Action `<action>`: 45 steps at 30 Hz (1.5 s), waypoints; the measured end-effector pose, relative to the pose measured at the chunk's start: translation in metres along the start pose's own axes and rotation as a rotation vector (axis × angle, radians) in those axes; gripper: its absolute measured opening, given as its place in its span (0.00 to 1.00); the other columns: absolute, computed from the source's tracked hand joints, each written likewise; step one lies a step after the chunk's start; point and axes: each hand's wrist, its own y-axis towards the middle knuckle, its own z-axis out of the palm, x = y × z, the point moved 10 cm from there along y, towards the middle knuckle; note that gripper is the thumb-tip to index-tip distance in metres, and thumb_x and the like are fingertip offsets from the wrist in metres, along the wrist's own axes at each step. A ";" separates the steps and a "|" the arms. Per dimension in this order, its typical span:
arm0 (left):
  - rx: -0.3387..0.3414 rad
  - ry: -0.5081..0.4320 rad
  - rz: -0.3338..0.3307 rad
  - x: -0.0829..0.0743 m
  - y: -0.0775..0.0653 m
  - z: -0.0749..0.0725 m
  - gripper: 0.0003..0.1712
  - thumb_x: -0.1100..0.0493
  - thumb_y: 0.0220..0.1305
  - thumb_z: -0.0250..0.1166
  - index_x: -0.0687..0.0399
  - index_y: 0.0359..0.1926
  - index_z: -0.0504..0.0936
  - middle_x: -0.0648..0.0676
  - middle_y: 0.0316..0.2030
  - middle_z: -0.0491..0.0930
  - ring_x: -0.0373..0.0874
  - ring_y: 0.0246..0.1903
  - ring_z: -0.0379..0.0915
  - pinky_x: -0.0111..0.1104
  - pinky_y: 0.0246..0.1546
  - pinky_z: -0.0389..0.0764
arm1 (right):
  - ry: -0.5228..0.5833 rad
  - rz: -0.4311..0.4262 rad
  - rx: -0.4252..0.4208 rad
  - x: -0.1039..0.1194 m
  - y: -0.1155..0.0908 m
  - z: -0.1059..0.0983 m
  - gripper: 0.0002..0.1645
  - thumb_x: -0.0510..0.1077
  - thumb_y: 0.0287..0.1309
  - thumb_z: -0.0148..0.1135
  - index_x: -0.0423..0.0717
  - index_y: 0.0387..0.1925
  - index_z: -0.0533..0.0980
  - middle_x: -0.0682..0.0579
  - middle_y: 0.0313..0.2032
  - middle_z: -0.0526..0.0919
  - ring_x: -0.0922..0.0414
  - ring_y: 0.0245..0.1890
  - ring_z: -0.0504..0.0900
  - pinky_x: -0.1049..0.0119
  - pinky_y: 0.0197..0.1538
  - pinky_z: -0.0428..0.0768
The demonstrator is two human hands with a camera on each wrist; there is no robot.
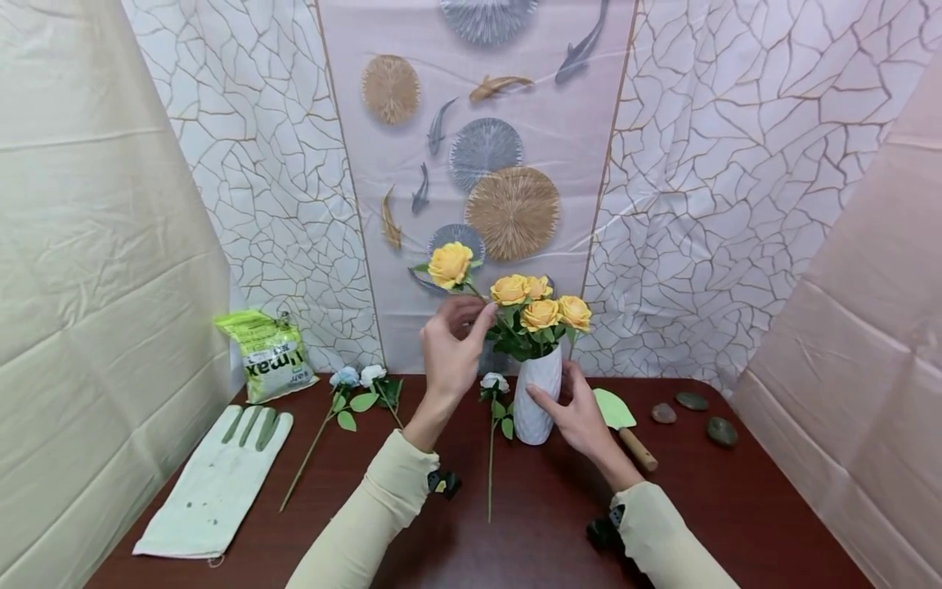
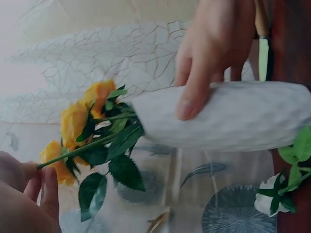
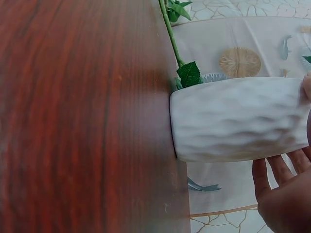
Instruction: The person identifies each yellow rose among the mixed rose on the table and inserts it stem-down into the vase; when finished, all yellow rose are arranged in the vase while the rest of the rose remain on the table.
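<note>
My left hand (image 1: pixel 452 348) pinches the stem of a yellow rose (image 1: pixel 450 265), whose bloom leans out to the left above the vase. In the left wrist view, that green stem (image 2: pixel 92 147) runs from my fingertips toward the vase mouth among dark leaves; its lower end is hidden. Several other yellow roses (image 1: pixel 540 315) stand in the textured white vase (image 1: pixel 536 401). The vase is upright on the table, and my right hand (image 1: pixel 581 413) holds its right side, thumb across the front. Fingers (image 3: pixel 279 170) show beside the vase wall in the right wrist view.
A white rose (image 1: pixel 495 382) lies left of the vase; a pale blue rose (image 1: pixel 344 377) and another white rose (image 1: pixel 373 375) lie farther left. A glove (image 1: pixel 221 483) and a green bag (image 1: pixel 272 356) are at the left. A trowel (image 1: pixel 636 448) and stones (image 1: pixel 722 431) lie right.
</note>
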 end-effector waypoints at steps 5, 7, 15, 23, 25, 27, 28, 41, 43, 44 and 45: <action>0.099 0.164 0.004 0.005 -0.011 0.019 0.08 0.50 0.63 0.72 0.47 0.38 0.87 0.45 0.29 0.89 0.32 0.29 0.85 0.28 0.31 0.84 | 0.017 -0.020 -0.003 0.002 0.003 0.001 0.39 0.58 0.63 0.67 0.54 0.68 0.61 0.50 0.57 0.79 0.55 0.57 0.80 0.62 0.52 0.82; 0.137 0.203 -0.014 0.011 -0.016 0.027 0.08 0.49 0.63 0.72 0.46 0.38 0.88 0.44 0.29 0.89 0.30 0.29 0.84 0.27 0.31 0.84 | 0.024 -0.016 -0.003 0.002 0.003 0.001 0.38 0.59 0.63 0.68 0.55 0.67 0.61 0.52 0.57 0.79 0.56 0.56 0.80 0.62 0.51 0.82; 0.212 0.306 -0.093 0.035 -0.025 0.049 0.06 0.48 0.62 0.73 0.41 0.38 0.88 0.41 0.31 0.89 0.31 0.32 0.84 0.27 0.32 0.83 | 0.019 0.000 -0.007 -0.001 -0.001 0.000 0.40 0.60 0.63 0.67 0.54 0.69 0.60 0.51 0.57 0.79 0.56 0.55 0.80 0.63 0.50 0.82; 0.283 0.324 -0.161 0.048 -0.027 0.058 0.09 0.42 0.59 0.73 0.36 0.36 0.91 0.37 0.29 0.88 0.29 0.30 0.82 0.30 0.31 0.82 | 0.020 -0.013 -0.013 0.000 0.001 -0.001 0.40 0.59 0.63 0.67 0.52 0.68 0.61 0.49 0.56 0.80 0.54 0.54 0.81 0.62 0.49 0.83; 0.290 0.302 -0.170 0.047 -0.029 0.057 0.11 0.39 0.58 0.73 0.36 0.37 0.90 0.37 0.30 0.88 0.29 0.30 0.82 0.30 0.30 0.82 | 0.018 -0.017 -0.012 0.001 0.000 -0.001 0.40 0.59 0.63 0.67 0.52 0.69 0.61 0.50 0.56 0.80 0.54 0.53 0.81 0.61 0.49 0.83; 0.283 0.270 -0.177 0.046 -0.030 0.056 0.15 0.36 0.56 0.74 0.36 0.38 0.88 0.37 0.30 0.87 0.30 0.31 0.83 0.30 0.30 0.83 | 0.018 -0.019 -0.011 0.001 0.000 -0.001 0.40 0.59 0.63 0.67 0.52 0.69 0.61 0.50 0.56 0.80 0.55 0.53 0.82 0.61 0.49 0.83; 0.276 0.255 -0.179 0.045 -0.030 0.055 0.17 0.35 0.54 0.74 0.36 0.38 0.87 0.37 0.30 0.87 0.31 0.31 0.83 0.30 0.30 0.83 | 0.016 -0.021 -0.009 0.001 -0.001 0.000 0.39 0.59 0.64 0.66 0.52 0.69 0.61 0.50 0.56 0.80 0.55 0.53 0.82 0.61 0.48 0.83; 0.187 0.227 -0.123 0.041 -0.030 0.055 0.10 0.41 0.61 0.72 0.38 0.32 0.89 0.42 0.27 0.86 0.35 0.27 0.81 0.30 0.26 0.80 | 0.023 0.008 -0.004 0.001 -0.002 0.000 0.39 0.56 0.64 0.68 0.50 0.68 0.61 0.47 0.56 0.80 0.52 0.53 0.81 0.61 0.49 0.83; 0.185 0.243 -0.135 0.045 -0.031 0.054 0.10 0.42 0.61 0.72 0.39 0.32 0.89 0.41 0.27 0.86 0.34 0.25 0.80 0.30 0.25 0.80 | 0.023 0.015 0.007 0.010 -0.003 -0.001 0.39 0.54 0.64 0.67 0.47 0.69 0.61 0.46 0.56 0.80 0.51 0.54 0.81 0.59 0.50 0.83; 0.188 0.251 -0.142 0.048 -0.032 0.054 0.10 0.42 0.60 0.73 0.39 0.32 0.90 0.41 0.26 0.86 0.33 0.25 0.79 0.30 0.24 0.79 | 0.022 0.020 0.012 0.015 -0.005 -0.001 0.39 0.53 0.64 0.67 0.46 0.69 0.61 0.45 0.56 0.80 0.51 0.54 0.81 0.58 0.50 0.83; 0.194 0.260 -0.148 0.051 -0.033 0.054 0.09 0.42 0.60 0.73 0.39 0.31 0.90 0.40 0.26 0.86 0.33 0.24 0.79 0.30 0.23 0.79 | 0.024 0.026 0.017 0.021 -0.006 -0.001 0.39 0.53 0.65 0.67 0.45 0.68 0.61 0.45 0.56 0.80 0.51 0.54 0.81 0.57 0.50 0.83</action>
